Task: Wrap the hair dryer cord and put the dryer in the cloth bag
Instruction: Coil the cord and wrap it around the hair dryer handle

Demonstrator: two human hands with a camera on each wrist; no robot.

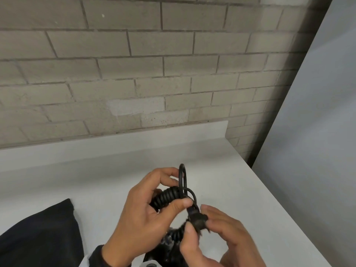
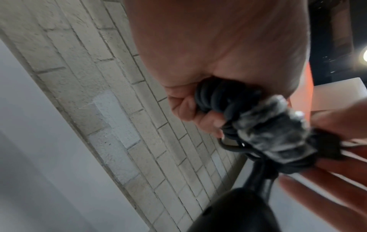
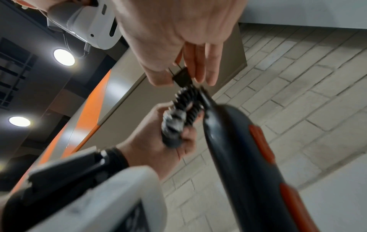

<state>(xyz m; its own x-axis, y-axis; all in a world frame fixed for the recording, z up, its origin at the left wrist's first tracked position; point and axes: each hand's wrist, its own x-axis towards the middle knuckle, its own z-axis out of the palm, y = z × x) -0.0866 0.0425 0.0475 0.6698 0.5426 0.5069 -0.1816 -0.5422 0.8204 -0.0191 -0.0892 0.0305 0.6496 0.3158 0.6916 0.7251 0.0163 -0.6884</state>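
My left hand [image 1: 146,207] grips a bundle of black coiled cord [image 1: 165,197] above the white counter [image 1: 221,182]; a loop of straight cord [image 1: 182,176] sticks up past its fingers. My right hand [image 1: 212,228] pinches the black plug [image 1: 198,218] between thumb and fingers, close beside the coil. In the right wrist view the black hair dryer [image 3: 244,149] with orange switches hangs below the coil [image 3: 184,109], and the plug [image 3: 181,77] sits in the fingertips. The left wrist view shows the coil [image 2: 214,97] in the curled fingers. A black cloth bag [image 1: 38,234] lies at the lower left.
A grey brick wall [image 1: 134,64] rises behind the counter's white backsplash [image 1: 115,145]. The counter's right edge [image 1: 273,199] runs diagonally beside a pale panel [image 1: 317,132].
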